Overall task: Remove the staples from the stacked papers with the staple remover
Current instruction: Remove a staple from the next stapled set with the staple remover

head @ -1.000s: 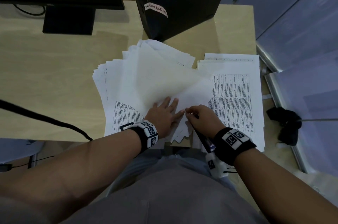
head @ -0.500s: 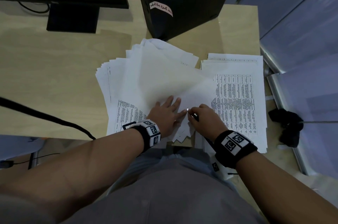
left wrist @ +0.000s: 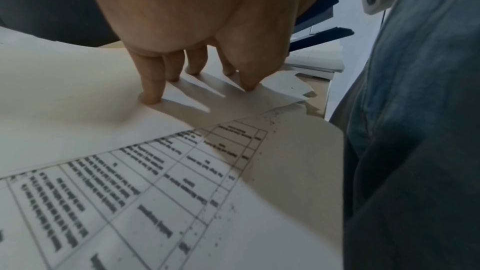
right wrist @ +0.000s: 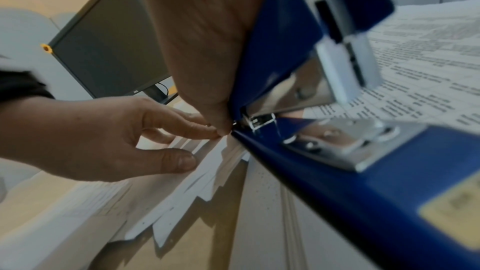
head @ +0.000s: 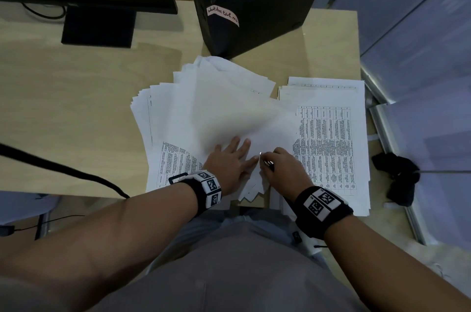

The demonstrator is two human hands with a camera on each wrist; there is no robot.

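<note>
Our right hand (head: 283, 167) grips the hard blue metal-nosed staple remover (right wrist: 324, 93) at the corner of the thin, floppy white stapled sheets (head: 229, 113) on the desk; our left hand (head: 230, 162) presses flat beside it, since paper tears easily.

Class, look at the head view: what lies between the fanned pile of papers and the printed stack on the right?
A narrow strip of bare desk separates the fanned pile from the printed stack farther back; nearer, sheets overlap.
</note>
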